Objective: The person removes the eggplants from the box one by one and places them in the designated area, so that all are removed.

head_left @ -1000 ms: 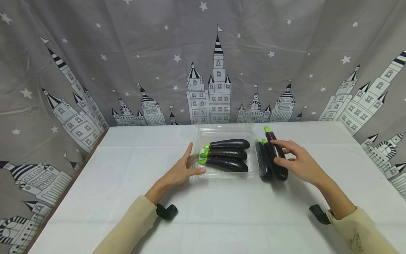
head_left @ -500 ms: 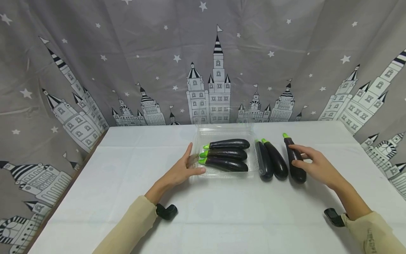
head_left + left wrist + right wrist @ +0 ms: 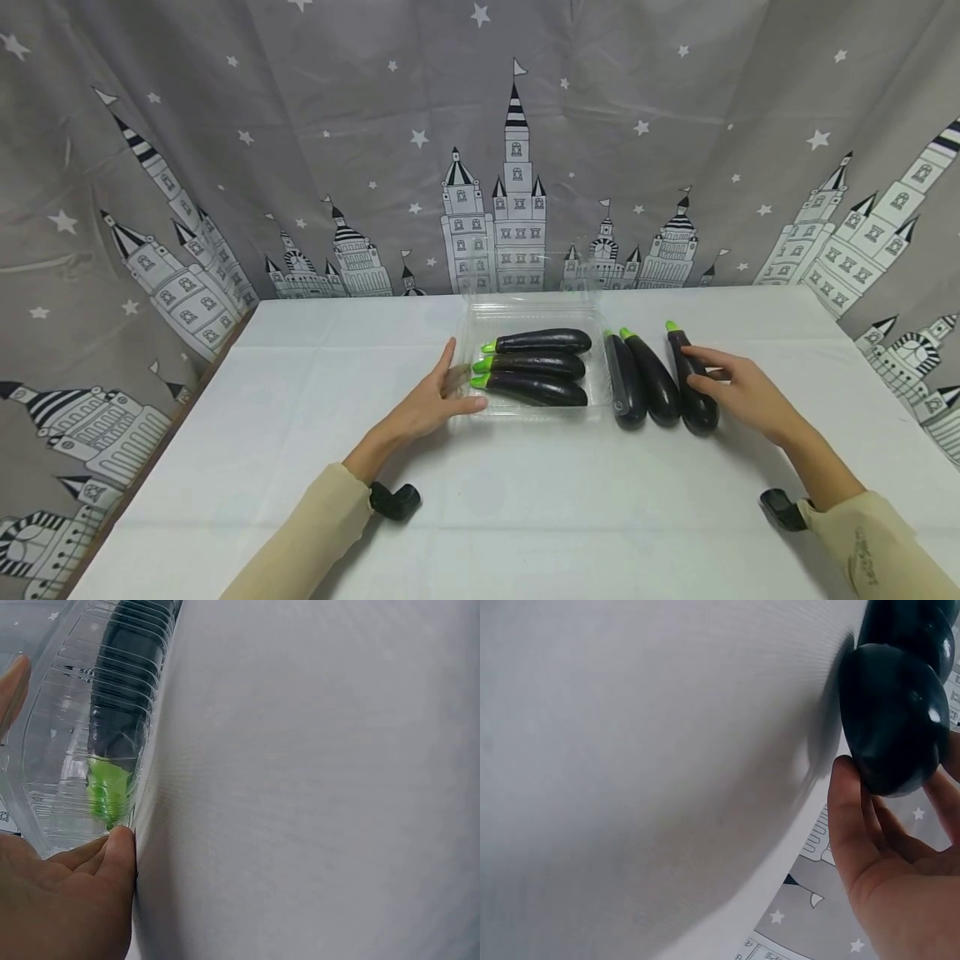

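A clear plastic tray (image 3: 525, 317) sits mid-table with three dark eggplants (image 3: 538, 365) lying side by side in it, green caps to the left. My left hand (image 3: 438, 392) rests against the tray's left end with straight fingers, thumb at its near corner; in the left wrist view the thumb (image 3: 112, 851) touches the tray (image 3: 75, 735). Right of the tray lie two eggplants (image 3: 641, 385). My right hand (image 3: 716, 379) grips a third eggplant (image 3: 681, 354) beside them on the table, and its fingers (image 3: 847, 817) wrap the rounded end of the eggplant (image 3: 892, 720).
A white cloth covers the table (image 3: 525, 500). A grey curtain (image 3: 300, 167) printed with castles and stars hangs close behind it. The table's left edge (image 3: 202, 375) runs diagonally beside the curtain.
My right hand carried its eggplant from over the two loose ones to the right, lowered it onto the table, then slid it slightly left. The left hand stayed put.
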### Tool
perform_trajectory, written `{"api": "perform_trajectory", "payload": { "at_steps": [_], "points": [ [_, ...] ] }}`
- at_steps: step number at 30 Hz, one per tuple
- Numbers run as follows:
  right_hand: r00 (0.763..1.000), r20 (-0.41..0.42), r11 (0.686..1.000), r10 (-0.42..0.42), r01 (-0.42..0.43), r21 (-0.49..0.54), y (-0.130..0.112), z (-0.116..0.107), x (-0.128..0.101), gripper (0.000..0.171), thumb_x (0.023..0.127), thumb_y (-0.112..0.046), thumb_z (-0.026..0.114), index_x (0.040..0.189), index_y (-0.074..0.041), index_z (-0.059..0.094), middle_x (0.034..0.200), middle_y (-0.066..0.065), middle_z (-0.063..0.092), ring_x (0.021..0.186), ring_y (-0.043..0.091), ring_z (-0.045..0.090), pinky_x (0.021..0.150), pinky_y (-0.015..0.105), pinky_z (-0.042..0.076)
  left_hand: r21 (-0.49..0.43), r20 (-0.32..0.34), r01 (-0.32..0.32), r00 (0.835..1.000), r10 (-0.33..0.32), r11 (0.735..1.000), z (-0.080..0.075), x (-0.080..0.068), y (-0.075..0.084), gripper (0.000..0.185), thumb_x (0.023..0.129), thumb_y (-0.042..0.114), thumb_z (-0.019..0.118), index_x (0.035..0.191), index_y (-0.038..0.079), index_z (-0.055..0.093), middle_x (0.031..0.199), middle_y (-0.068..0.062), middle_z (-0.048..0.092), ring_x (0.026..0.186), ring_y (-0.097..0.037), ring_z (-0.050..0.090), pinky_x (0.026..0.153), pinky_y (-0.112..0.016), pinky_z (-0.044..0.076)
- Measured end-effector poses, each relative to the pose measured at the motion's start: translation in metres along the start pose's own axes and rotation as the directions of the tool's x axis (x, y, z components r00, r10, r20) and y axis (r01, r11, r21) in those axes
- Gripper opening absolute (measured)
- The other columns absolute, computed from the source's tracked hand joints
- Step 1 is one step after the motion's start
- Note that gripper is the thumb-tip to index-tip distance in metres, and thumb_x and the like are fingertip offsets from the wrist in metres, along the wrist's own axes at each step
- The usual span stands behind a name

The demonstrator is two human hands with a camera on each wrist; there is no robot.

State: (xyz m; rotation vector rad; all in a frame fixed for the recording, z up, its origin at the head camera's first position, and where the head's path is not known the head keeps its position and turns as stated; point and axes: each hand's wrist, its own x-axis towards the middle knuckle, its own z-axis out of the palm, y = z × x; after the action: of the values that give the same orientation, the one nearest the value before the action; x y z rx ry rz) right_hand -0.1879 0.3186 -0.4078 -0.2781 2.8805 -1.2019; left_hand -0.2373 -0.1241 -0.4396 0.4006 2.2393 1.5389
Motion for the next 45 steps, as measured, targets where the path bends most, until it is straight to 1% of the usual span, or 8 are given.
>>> {"api": "perform_trajectory", "payload": {
  "at_steps": [9, 15, 19, 27, 33, 38, 41, 45],
  "points": [
    [0.999, 0.004, 0.999, 0.032, -0.032, -0.010, 0.002, 0.004, 0.005, 0.048, 0.101, -0.017, 0.057, 0.142, 0.005, 0.048, 0.137, 0.033, 0.049, 0.110, 0.044, 0.057, 0.079, 0.039, 0.051, -0.004, 0.000, -0.001, 1.000, 0.001, 1.000, 0.001, -0.001, 0.004, 0.116, 0.086, 0.034, 0.078, 0.158, 0.021, -0.013, 0.159, -0.017, 0.025, 0.144, -0.032, 0.028, 0.115, -0.044, 0.026],
    [0.999, 0.015, 0.999, 0.037, -0.037, -0.006, 0.004, 0.006, 0.010, 0.050, 0.101, -0.018, 0.057, 0.143, 0.006, 0.045, 0.135, 0.037, 0.048, 0.113, 0.050, 0.056, 0.088, 0.054, 0.051, -0.014, 0.004, -0.007, 1.000, 0.007, 1.000, 0.001, -0.002, 0.005, 0.116, 0.087, 0.033, 0.077, 0.158, 0.021, -0.014, 0.159, -0.017, 0.024, 0.145, -0.031, 0.026, 0.116, -0.044, 0.026],
    [0.999, 0.025, 0.999, 0.046, -0.046, 0.009, 0.004, 0.007, 0.012, 0.051, 0.101, -0.019, 0.058, 0.143, 0.007, 0.044, 0.133, 0.039, 0.048, 0.114, 0.052, 0.055, 0.093, 0.059, 0.048, -0.012, 0.004, -0.007, 1.000, 0.007, 1.000, 0.001, -0.002, 0.004, 0.116, 0.087, 0.032, 0.077, 0.158, 0.021, -0.014, 0.159, -0.018, 0.024, 0.145, -0.031, 0.026, 0.115, -0.045, 0.026],
    [0.996, 0.040, 0.997, 0.078, -0.079, 0.019, 0.002, 0.009, 0.013, 0.054, 0.102, -0.025, 0.056, 0.143, 0.007, 0.042, 0.136, 0.040, 0.044, 0.116, 0.052, 0.053, 0.093, 0.059, 0.047, -0.003, -0.005, 0.004, 1.000, -0.004, 1.000, 0.001, -0.002, 0.003, 0.115, 0.087, 0.033, 0.077, 0.158, 0.023, -0.013, 0.159, -0.018, 0.025, 0.144, -0.033, 0.027, 0.115, -0.047, 0.026],
    [0.996, 0.037, 0.996, 0.082, -0.082, 0.018, 0.004, 0.009, 0.013, 0.056, 0.102, -0.027, 0.056, 0.145, 0.006, 0.041, 0.136, 0.040, 0.044, 0.119, 0.054, 0.051, 0.095, 0.060, 0.046, 0.000, -0.002, 0.006, 1.000, -0.006, 1.000, 0.002, 0.000, 0.002, 0.115, 0.087, 0.033, 0.077, 0.158, 0.023, -0.013, 0.159, -0.017, 0.026, 0.145, -0.032, 0.027, 0.115, -0.047, 0.025],
    [0.996, 0.023, 0.995, 0.089, -0.090, 0.042, 0.007, 0.009, 0.013, 0.062, 0.101, -0.028, 0.059, 0.149, 0.004, 0.035, 0.134, 0.040, 0.046, 0.118, 0.054, 0.052, 0.094, 0.061, 0.047, 0.000, -0.001, 0.010, 1.000, -0.010, 1.000, 0.001, 0.000, 0.001, 0.115, 0.087, 0.034, 0.077, 0.158, 0.024, -0.013, 0.159, -0.018, 0.026, 0.144, -0.034, 0.027, 0.115, -0.048, 0.025],
    [0.995, 0.009, 0.994, 0.098, -0.098, 0.050, 0.008, 0.010, 0.013, 0.067, 0.099, -0.027, 0.062, 0.150, 0.004, 0.032, 0.133, 0.039, 0.047, 0.117, 0.053, 0.053, 0.093, 0.060, 0.047, -0.002, -0.002, 0.011, 1.000, -0.011, 1.000, 0.001, 0.000, 0.001, 0.115, 0.087, 0.035, 0.076, 0.158, 0.025, -0.014, 0.159, -0.018, 0.025, 0.144, -0.034, 0.027, 0.115, -0.049, 0.025],
    [0.995, -0.006, 0.994, 0.095, -0.095, 0.045, 0.008, 0.011, 0.013, 0.063, 0.097, -0.022, 0.065, 0.146, 0.007, 0.036, 0.131, 0.037, 0.050, 0.116, 0.051, 0.054, 0.092, 0.059, 0.048, -0.005, 0.001, 0.009, 1.000, -0.009, 1.000, 0.001, 0.000, 0.001, 0.114, 0.088, 0.035, 0.076, 0.158, 0.025, -0.014, 0.159, -0.018, 0.025, 0.145, -0.034, 0.026, 0.115, -0.050, 0.025]
  ]
}}
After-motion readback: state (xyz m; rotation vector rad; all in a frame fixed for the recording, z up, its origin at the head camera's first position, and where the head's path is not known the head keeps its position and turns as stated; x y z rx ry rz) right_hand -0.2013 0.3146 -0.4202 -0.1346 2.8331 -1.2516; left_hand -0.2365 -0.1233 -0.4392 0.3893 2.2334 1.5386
